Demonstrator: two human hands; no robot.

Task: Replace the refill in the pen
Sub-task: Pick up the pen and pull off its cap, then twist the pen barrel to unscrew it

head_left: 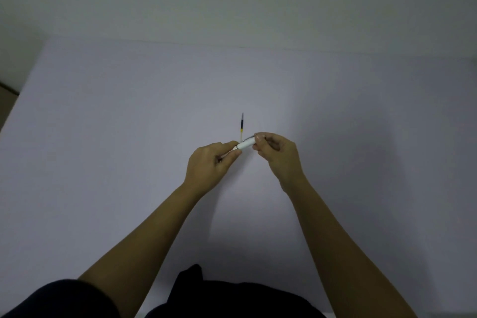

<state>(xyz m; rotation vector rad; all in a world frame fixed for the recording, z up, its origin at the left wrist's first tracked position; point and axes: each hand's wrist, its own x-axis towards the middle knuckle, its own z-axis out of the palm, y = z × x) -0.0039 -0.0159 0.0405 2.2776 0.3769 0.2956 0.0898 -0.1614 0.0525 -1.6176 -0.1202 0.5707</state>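
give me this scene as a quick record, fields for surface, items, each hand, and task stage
surface: pale lilac-white table top
held item: white plastic pen with a silver metal end, above the table
loose item: thin refill with a dark ink column and yellowish lower part, lying on the table just beyond the hands
left hand: pinching one end of the pen
right hand: pinching the silver end
task stage: both hands on the pen; whether it is being opened or closed cannot be told

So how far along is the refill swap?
One refill already lies on the table, apart from the pen; whether it is old or new I cannot tell. Both hands, left and right, grip the pen's ends, likely twisting. Whether it is opening or closing is unclear.
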